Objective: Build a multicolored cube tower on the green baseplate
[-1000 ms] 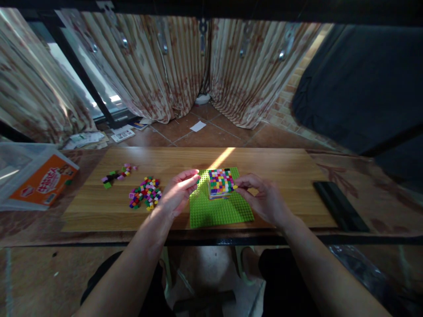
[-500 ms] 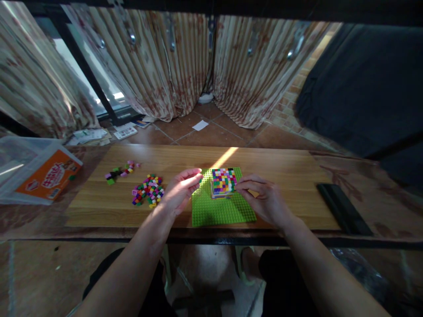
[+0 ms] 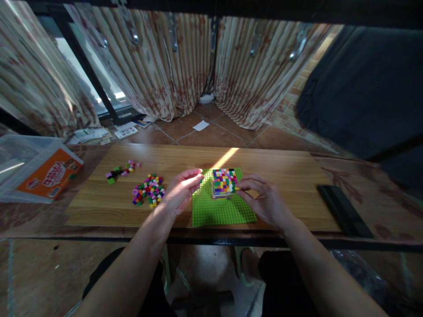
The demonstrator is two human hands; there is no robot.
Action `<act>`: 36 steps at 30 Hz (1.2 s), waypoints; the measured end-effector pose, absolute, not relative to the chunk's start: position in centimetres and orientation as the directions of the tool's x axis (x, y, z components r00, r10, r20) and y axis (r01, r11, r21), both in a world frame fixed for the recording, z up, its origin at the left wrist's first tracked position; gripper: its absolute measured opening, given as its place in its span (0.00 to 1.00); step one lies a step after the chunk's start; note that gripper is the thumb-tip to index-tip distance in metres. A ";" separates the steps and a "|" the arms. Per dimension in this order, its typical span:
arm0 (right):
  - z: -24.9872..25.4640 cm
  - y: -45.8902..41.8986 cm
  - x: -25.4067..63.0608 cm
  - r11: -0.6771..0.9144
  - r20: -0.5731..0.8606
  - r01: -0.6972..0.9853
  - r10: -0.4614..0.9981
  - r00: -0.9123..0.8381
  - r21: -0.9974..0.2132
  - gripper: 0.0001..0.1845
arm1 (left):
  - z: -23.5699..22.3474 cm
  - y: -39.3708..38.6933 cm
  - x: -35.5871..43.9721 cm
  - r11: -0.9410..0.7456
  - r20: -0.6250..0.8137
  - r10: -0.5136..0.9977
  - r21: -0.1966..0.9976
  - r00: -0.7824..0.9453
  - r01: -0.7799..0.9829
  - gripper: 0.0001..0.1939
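Wooden counter point(image 3: 287, 171): multicoloured block point(image 3: 224, 181) stands layered on green baseplate point(image 3: 221, 215) — loose bricks point(image 3: 150, 190) remain unplaced; right hand point(image 3: 262, 198) pinches yellow brick point(image 3: 237, 189); left hand's point(image 3: 181, 190) grip indeterminate.

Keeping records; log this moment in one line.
block stack: on green baseplate; right hand: yellow piece at stack's edge; left hand: left of stack

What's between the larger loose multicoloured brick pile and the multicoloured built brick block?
In the head view: the bare left hand, plus light-brown wooden board and part of the green studded plastic baseplate.
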State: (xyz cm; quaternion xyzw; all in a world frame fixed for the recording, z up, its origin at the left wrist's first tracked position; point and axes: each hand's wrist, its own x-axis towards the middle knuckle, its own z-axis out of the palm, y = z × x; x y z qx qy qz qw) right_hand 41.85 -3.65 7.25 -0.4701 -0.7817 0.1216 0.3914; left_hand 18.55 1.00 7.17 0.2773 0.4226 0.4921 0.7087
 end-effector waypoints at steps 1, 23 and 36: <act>7.2 -3.6 41.8 0.527 0.493 0.643 0.832 -0.256 -0.556 0.05 | 7.2 1.0 18.6 0.363 -0.327 0.931 0.809 0.160 -0.462 0.10; 7.4 -3.6 42.2 0.545 0.513 0.633 0.819 -0.258 -0.550 0.06 | 7.2 0.9 18.5 0.355 -0.318 0.935 0.815 0.158 -0.459 0.10; 7.1 -3.7 42.1 0.502 0.467 0.661 0.848 -0.250 -0.558 0.12 | 7.2 0.9 18.5 0.358 -0.320 0.934 0.816 0.160 -0.453 0.10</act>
